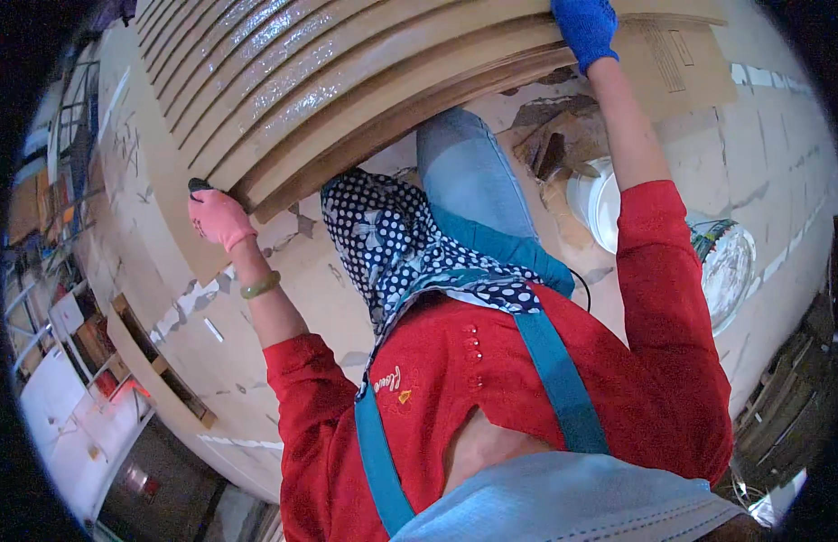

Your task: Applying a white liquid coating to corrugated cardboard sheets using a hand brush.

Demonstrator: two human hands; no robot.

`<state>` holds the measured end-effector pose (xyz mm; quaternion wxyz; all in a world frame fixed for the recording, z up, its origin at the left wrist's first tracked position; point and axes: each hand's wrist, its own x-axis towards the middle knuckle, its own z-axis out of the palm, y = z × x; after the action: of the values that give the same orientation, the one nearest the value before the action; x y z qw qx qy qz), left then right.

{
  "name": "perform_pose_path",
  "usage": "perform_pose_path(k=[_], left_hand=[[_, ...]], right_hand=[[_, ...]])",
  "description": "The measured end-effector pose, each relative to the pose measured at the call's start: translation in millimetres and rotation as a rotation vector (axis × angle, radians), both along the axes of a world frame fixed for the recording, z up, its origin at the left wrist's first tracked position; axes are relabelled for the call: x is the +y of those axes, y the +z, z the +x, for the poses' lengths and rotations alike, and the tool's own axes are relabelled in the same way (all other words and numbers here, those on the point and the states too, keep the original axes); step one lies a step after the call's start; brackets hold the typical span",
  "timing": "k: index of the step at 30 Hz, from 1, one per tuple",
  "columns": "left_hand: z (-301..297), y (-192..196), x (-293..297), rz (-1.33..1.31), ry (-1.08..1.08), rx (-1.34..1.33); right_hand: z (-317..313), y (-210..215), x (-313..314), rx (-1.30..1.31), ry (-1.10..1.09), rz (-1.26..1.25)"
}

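Observation:
A wide brown slatted panel [283, 108] spans the upper part of the head view. Its long slats run side by side, and some carry a glossy, film-like shine. My left hand [220, 219], in a pink glove with dark fingertips, is closed at the panel's near left corner. At the far right end, my right hand [585, 32] in a blue glove grips the panel's edge; its fingertips are partly cut off by the frame. Flat brown cardboard [694, 68] shows beneath the panel on the right and also along its left side.
White buckets [600, 203] stand right of my legs, and a clear-wrapped round bundle [728, 271] lies beside them. Torn brown paper [563, 149] is on the scuffed floor [211, 361]. Metal racks and a white seat-like object [67, 406] line the left side.

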<state>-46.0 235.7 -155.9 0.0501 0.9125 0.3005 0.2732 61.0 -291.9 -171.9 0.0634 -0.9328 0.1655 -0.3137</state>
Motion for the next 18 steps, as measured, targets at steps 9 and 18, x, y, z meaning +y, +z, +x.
perform_pose_path(k=[9, 18], left_hand=[[-32.7, 67.8, 16.5, -0.106, -0.138, 0.371], [-61.9, 39.2, 19.4, -0.533, -0.31, 0.453]], right_hand=[[-2.3, 16.8, -43.2, -0.004, 0.4, 0.281], [-46.5, 22.7, -33.0, 0.433, 0.418, -0.387]])
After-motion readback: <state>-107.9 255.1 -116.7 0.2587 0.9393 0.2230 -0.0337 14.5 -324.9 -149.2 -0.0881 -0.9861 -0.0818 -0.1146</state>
